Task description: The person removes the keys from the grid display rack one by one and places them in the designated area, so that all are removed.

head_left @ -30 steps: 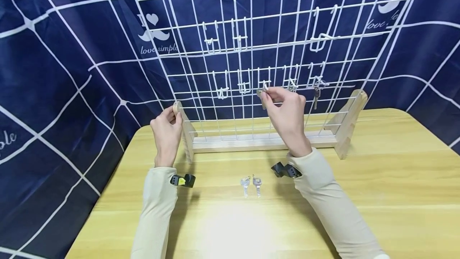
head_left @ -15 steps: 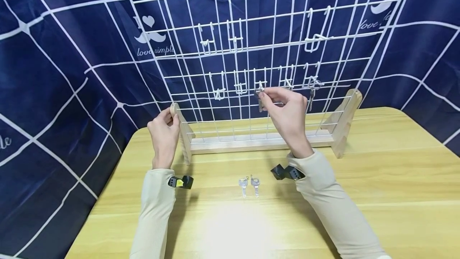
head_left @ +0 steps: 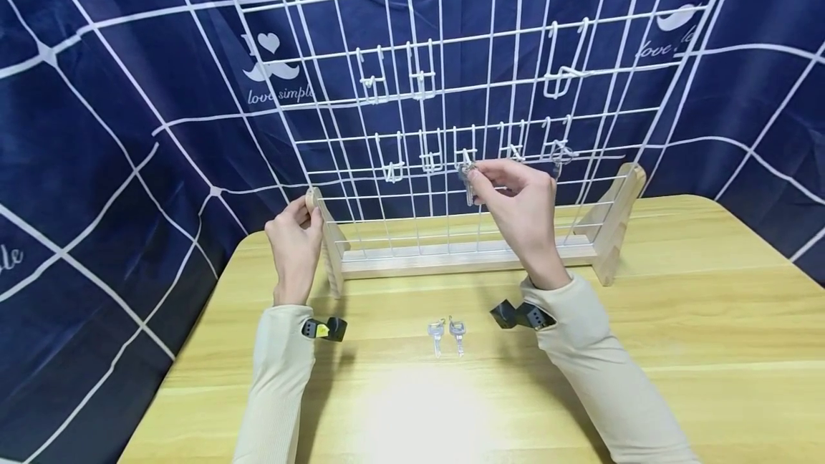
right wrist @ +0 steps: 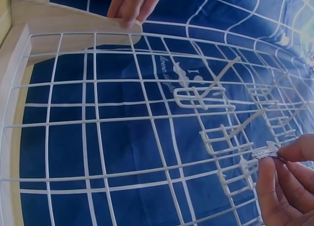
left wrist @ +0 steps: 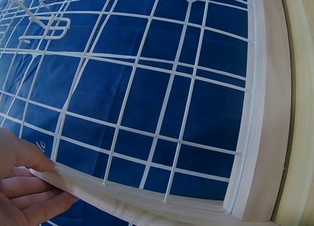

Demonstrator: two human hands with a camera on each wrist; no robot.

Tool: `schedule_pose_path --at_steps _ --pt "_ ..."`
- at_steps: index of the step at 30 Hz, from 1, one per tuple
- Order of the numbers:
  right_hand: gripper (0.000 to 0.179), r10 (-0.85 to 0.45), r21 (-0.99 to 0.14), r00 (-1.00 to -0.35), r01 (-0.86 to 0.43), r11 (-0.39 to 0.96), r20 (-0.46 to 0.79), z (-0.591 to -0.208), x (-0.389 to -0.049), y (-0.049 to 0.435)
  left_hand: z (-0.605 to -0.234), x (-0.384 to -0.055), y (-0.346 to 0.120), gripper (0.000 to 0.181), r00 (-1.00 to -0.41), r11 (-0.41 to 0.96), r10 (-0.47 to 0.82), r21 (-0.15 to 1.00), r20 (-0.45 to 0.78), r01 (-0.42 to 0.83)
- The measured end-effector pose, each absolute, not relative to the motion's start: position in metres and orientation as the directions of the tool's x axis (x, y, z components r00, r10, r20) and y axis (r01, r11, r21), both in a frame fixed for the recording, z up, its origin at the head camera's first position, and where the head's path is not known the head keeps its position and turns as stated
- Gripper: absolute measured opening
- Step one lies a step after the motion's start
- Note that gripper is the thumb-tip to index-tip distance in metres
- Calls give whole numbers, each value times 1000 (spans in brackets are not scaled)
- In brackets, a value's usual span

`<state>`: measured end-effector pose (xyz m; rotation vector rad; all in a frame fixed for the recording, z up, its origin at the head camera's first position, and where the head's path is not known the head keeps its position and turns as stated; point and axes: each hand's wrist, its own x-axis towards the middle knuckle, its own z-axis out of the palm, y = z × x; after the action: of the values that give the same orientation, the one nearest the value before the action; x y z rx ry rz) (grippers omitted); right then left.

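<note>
In the head view my left hand (head_left: 295, 249) holds the rounded top of the rack's left wooden side support (head_left: 327, 238). The left wrist view shows the thumb and fingers around that wooden piece (left wrist: 98, 194). My right hand (head_left: 523, 210) pinches a silver key (head_left: 470, 188) just below a middle hook (head_left: 465, 152) in the lower row of the white wire rack (head_left: 415, 199). In the right wrist view the key (right wrist: 265, 151) sits between thumb and fingertips, close to the wire hooks. Whether its ring is around the hook cannot be made out.
Two clear-headed keys (head_left: 435, 335) lie side by side on the wooden table (head_left: 683, 306). Further white hooks (head_left: 422, 81) hang on the grid, and a ring (head_left: 562, 152) is on the rightmost lower hook. A dark blue curtain (head_left: 116, 249) surrounds the table.
The key in my right hand has shifted slightly at the hook, and more of it now shows below the fingertips. My left hand stays on the wooden support. The head view has shifted a little.
</note>
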<state>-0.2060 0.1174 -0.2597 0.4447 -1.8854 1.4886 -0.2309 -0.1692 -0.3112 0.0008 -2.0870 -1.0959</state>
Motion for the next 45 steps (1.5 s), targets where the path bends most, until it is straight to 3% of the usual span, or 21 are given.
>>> schedule_pose_path --at_steps 9,18,31,45 --pt "11 145 -729 -724 -620 291 674 -258 -194 125 -312 -230 -170 26 -709 624 -337 711 619 325" --pt "13 57 -742 -804 -517 427 592 -279 -183 142 -310 -230 -170 24 -702 648 -322 688 636 326" --pt "17 -123 -877 -967 -256 406 225 -333 -189 152 -310 -230 -170 25 -706 637 -326 698 628 327" --pt "13 -187 -931 -982 -39 363 -32 -365 -185 150 -310 -230 -170 26 -711 631 -327 704 622 326"
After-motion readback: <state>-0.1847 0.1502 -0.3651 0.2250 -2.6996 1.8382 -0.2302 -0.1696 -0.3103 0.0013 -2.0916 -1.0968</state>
